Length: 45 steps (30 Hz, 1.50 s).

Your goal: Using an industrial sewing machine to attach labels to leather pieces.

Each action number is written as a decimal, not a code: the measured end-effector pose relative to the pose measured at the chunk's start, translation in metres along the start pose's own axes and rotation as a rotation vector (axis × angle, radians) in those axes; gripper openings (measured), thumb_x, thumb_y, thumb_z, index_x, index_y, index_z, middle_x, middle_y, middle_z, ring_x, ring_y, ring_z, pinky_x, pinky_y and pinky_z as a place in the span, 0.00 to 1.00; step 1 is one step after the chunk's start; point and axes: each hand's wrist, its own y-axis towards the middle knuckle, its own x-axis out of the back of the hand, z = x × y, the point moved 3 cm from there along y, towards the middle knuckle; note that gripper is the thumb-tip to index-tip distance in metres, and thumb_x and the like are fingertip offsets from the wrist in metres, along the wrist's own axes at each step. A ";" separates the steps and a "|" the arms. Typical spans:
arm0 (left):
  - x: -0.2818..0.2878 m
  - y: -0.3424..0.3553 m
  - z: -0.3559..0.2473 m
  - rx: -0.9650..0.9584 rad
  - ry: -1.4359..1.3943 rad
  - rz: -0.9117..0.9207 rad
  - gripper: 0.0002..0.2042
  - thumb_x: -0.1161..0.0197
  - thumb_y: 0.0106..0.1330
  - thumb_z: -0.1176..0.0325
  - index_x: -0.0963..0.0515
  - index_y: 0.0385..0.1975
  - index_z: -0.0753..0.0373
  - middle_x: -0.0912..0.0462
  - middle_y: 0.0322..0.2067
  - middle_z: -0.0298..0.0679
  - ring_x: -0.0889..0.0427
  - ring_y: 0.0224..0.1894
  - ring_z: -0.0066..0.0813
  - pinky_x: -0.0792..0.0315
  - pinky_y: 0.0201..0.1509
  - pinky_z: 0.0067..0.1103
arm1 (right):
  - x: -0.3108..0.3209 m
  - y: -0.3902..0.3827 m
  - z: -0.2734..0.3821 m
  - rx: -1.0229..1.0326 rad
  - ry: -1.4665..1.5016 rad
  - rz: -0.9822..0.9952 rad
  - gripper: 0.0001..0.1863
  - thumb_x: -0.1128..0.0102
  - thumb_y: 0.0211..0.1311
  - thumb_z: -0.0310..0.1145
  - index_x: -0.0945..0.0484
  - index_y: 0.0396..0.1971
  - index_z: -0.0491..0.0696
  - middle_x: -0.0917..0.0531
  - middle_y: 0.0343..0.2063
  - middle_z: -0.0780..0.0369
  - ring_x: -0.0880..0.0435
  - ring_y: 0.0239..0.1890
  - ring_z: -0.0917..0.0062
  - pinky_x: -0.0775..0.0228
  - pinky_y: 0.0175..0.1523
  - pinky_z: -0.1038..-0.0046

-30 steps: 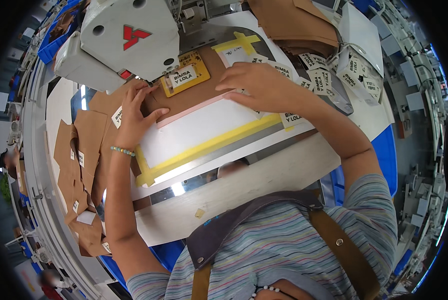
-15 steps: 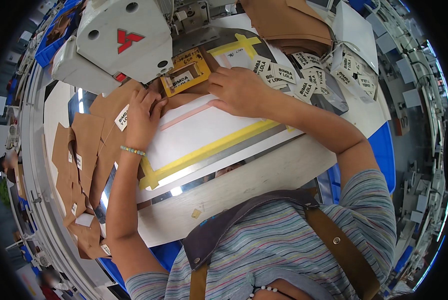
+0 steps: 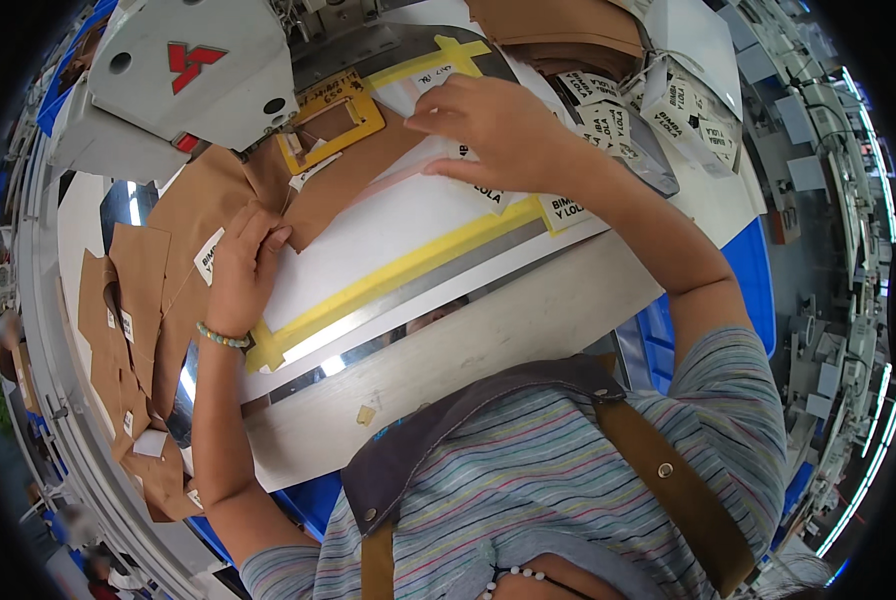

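My left hand [image 3: 244, 268] pinches the near-left edge of a brown sheet piece [image 3: 358, 180], its fingertips at the piece's corner. That piece slants under a yellow clamp frame [image 3: 370, 126] below the sewing machine head [image 3: 188, 80]. A white label [image 3: 315, 172] with black print shows at the frame's near edge. To the right, my right hand [image 3: 498, 135] is raised over the white work board [image 3: 338, 275], thumb and fingers apart, holding nothing. Printed labels [image 3: 565, 210] lie beneath and beside it, partly hidden by the hand and forearm.
Brown pieces with labels [image 3: 138, 270] overlap at the left. A stack of brown pieces [image 3: 568, 30] lies at the back right, beside a white container of labels [image 3: 683, 110]. Yellow tape [image 3: 398, 260] borders the board. Blue bins [image 3: 753, 285] stand below the table edge.
My right hand has lifted off the work and opened. The brown piece has swung out nearer me, with my left hand at its edge. Some labels now lie closer to the board's near edge.
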 end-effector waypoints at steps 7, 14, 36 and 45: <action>0.006 -0.001 0.002 -0.057 0.131 -0.076 0.06 0.32 0.66 0.80 0.22 0.38 0.68 0.21 0.38 0.48 0.19 0.43 0.54 0.24 0.45 0.39 | -0.030 0.018 0.003 0.132 -0.151 0.024 0.11 0.28 0.56 0.32 0.13 0.39 0.49 0.15 0.39 0.68 0.17 0.48 0.72 0.23 0.49 0.67; 0.021 -0.033 0.002 -0.182 0.339 0.074 0.08 0.33 0.61 0.80 0.23 0.36 0.63 0.23 0.38 0.45 0.19 0.42 0.49 0.23 0.44 0.40 | -0.003 0.001 0.052 0.299 -0.002 0.151 0.07 0.34 0.56 0.27 0.14 0.36 0.48 0.14 0.38 0.68 0.16 0.48 0.73 0.24 0.47 0.70; 0.086 -0.095 -0.018 0.305 0.759 -0.120 0.22 0.28 0.63 0.76 0.18 0.59 0.61 0.14 0.56 0.41 0.22 0.66 0.45 0.36 0.76 0.43 | 0.054 -0.029 -0.033 -0.367 0.086 0.173 0.19 0.27 0.66 0.32 0.13 0.57 0.48 0.15 0.63 0.63 0.19 0.65 0.61 0.29 0.70 0.60; 0.024 -0.050 -0.062 0.057 0.312 0.008 0.12 0.24 0.62 0.72 0.14 0.45 0.64 0.12 0.45 0.43 0.13 0.47 0.44 0.18 0.53 0.34 | 0.063 -0.026 -0.147 -0.339 -0.541 -0.075 0.28 0.34 0.75 0.42 0.22 0.72 0.52 0.22 0.72 0.57 0.23 0.72 0.58 0.31 0.76 0.59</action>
